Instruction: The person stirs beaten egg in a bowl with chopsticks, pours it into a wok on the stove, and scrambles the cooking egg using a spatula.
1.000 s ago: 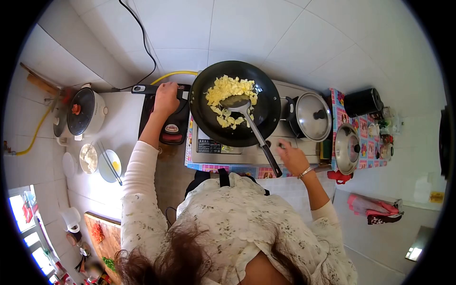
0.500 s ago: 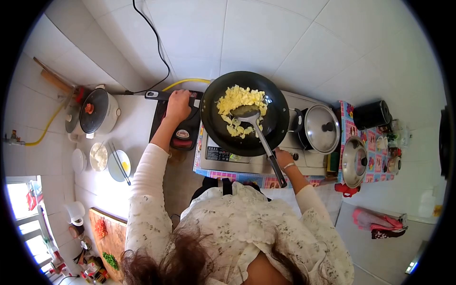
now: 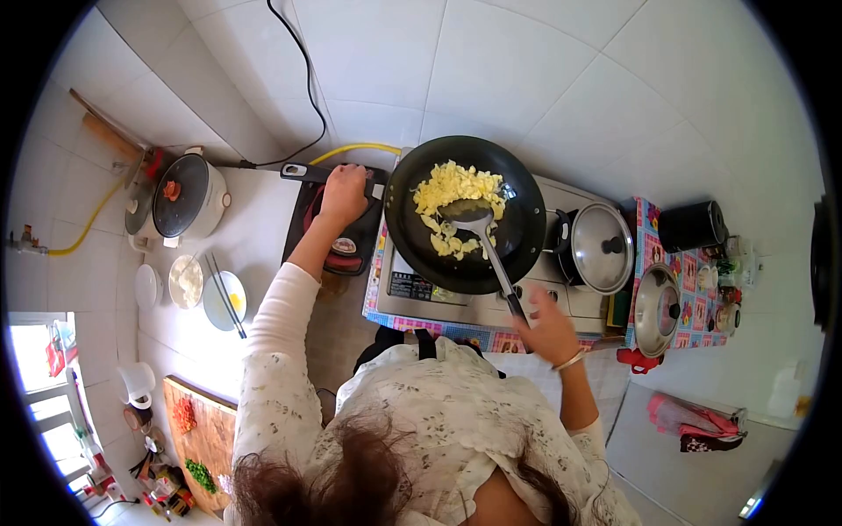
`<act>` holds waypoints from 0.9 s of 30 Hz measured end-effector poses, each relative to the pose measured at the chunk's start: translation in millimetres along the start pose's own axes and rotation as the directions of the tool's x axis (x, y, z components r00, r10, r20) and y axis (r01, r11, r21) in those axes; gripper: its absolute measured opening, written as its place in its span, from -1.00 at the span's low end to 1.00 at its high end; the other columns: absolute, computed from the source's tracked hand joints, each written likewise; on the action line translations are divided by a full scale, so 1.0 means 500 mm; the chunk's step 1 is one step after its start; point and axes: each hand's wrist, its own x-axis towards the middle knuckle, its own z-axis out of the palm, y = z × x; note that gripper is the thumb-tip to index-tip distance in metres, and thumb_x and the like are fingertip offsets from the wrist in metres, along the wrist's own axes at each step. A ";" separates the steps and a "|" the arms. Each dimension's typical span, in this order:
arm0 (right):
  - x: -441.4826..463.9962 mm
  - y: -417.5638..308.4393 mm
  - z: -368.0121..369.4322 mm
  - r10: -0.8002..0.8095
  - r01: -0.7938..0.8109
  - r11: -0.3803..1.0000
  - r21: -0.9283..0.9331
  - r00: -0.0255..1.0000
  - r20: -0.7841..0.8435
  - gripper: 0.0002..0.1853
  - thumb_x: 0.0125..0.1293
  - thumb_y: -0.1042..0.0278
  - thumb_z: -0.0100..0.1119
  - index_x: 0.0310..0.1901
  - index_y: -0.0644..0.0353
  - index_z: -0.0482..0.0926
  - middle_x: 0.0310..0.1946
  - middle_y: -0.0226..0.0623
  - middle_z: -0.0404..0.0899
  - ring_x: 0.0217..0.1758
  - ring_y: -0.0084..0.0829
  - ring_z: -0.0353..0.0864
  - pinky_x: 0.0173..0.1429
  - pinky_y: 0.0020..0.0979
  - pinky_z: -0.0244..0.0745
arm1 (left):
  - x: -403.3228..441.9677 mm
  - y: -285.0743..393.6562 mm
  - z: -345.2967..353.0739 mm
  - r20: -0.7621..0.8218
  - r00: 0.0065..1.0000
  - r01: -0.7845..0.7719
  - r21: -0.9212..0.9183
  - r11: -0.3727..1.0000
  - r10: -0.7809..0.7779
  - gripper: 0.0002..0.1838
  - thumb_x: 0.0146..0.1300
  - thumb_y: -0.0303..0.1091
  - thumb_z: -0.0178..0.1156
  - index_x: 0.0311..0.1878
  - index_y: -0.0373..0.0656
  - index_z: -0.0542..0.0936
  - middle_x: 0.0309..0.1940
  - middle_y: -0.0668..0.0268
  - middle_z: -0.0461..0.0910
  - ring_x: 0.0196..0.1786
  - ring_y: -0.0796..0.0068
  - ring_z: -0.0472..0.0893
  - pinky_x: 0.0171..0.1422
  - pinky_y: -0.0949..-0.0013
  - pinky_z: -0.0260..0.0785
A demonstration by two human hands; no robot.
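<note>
My left hand (image 3: 345,193) is closed round the handle of a black wok (image 3: 419,270) at the stove's left. Yellow scrambled egg (image 3: 460,182) lies in the wok, mostly toward its far side. The metal head of a spatula (image 3: 493,254) rests in the egg, its dark handle sloping toward me over the near rim. Over that handle's end is my right hand (image 3: 553,333), with the thumb side across it; the fingers are slightly blurred and their hold looks loose.
A lidded pot (image 3: 600,248) stands right of the wok on the stove (image 3: 430,307). To the left are a rice cooker (image 3: 189,197), a bowl with egg and chopsticks (image 3: 224,302), and a white bowl (image 3: 185,282). Chopped vegetables lie on a cutting board (image 3: 197,430).
My right hand has moved from the stove's front, by the knob, to the spatula's handle. My left hand keeps the wok handle. The whole view has shifted slightly.
</note>
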 end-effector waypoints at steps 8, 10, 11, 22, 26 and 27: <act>-0.013 -0.025 -0.050 0.014 0.009 0.910 -0.414 0.999 0.052 -0.53 0.24 0.36 0.00 0.22 -0.13 0.34 -0.41 -0.12 0.50 -0.47 -0.08 0.55 -0.38 -0.08 0.45 | -0.004 -0.018 0.013 -0.043 0.998 -0.055 -0.043 0.998 0.053 -0.82 -0.20 -0.57 0.16 -0.42 -0.20 0.47 -0.40 0.15 0.51 -0.16 0.18 0.51 0.04 0.24 0.30; -0.001 -0.056 -0.112 -0.077 0.085 0.918 -0.387 0.996 0.036 -0.58 0.24 0.35 0.00 0.17 -0.10 0.41 -0.46 -0.13 0.50 -0.49 -0.08 0.53 -0.41 -0.08 0.44 | 0.000 -0.024 0.028 -0.061 0.997 -0.056 -0.056 0.997 0.052 -0.81 -0.21 -0.57 0.17 -0.43 -0.20 0.46 -0.41 0.15 0.51 -0.16 0.18 0.51 0.04 0.24 0.30; 0.015 -0.067 -0.121 -0.104 0.106 0.915 -0.389 0.994 0.028 -0.59 0.24 0.35 0.01 0.15 -0.09 0.43 -0.48 -0.12 0.51 -0.49 -0.08 0.54 -0.41 -0.08 0.44 | 0.001 -0.022 0.026 -0.061 0.997 -0.057 -0.059 0.997 0.053 -0.81 -0.21 -0.57 0.17 -0.44 -0.20 0.45 -0.41 0.15 0.51 -0.16 0.18 0.51 0.04 0.24 0.30; 0.097 -0.162 -0.083 -0.016 0.157 0.803 -0.574 0.970 0.243 -0.61 0.18 0.42 -0.01 0.08 0.06 0.43 -0.59 -0.11 0.55 -0.54 -0.10 0.58 -0.46 -0.13 0.47 | -0.002 -0.022 0.017 -0.051 0.995 -0.083 -0.043 0.996 0.081 -0.83 -0.20 -0.58 0.14 -0.44 -0.20 0.46 -0.40 0.15 0.51 -0.18 0.17 0.51 0.03 0.26 0.31; 0.079 -0.188 -0.094 -0.019 0.190 0.770 -0.610 0.961 0.276 -0.61 0.14 0.46 0.00 0.06 0.11 0.43 -0.62 -0.14 0.54 -0.53 -0.11 0.59 -0.46 -0.16 0.47 | -0.001 -0.023 0.017 -0.045 0.995 -0.091 -0.044 0.995 0.089 -0.83 -0.18 -0.57 0.13 -0.42 -0.21 0.47 -0.39 0.15 0.51 -0.17 0.17 0.51 0.03 0.27 0.31; 0.079 -0.192 -0.104 -0.017 0.196 0.767 -0.611 0.958 0.287 -0.61 0.13 0.46 0.01 0.06 0.11 0.43 -0.62 -0.14 0.54 -0.53 -0.11 0.59 -0.45 -0.15 0.47 | -0.001 -0.024 0.017 -0.046 0.995 -0.096 -0.043 0.995 0.094 -0.83 -0.18 -0.57 0.13 -0.41 -0.21 0.47 -0.39 0.15 0.51 -0.17 0.17 0.51 0.03 0.27 0.31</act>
